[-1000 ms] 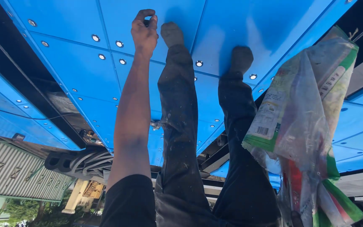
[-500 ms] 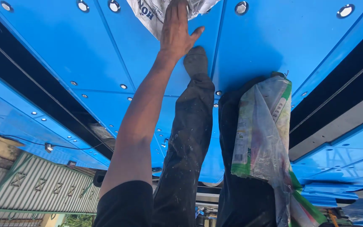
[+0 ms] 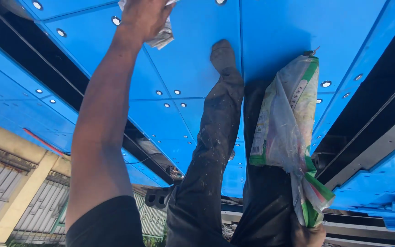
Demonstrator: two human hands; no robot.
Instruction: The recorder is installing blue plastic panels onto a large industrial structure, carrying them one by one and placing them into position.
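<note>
One hand (image 3: 308,233) at the bottom edge is clutching the neck of a single green-and-white plastic bag (image 3: 285,130), its fingers closed around it; which hand it is cannot be told. Two dark-trousered legs (image 3: 211,151) are stretching away over the blue panels (image 3: 275,32). Farthest off, the other hand (image 3: 145,16) is closing its fingers on one crumpled white cloth (image 3: 163,37), where half a second ago it was lying flat and open against that cloth.
</note>
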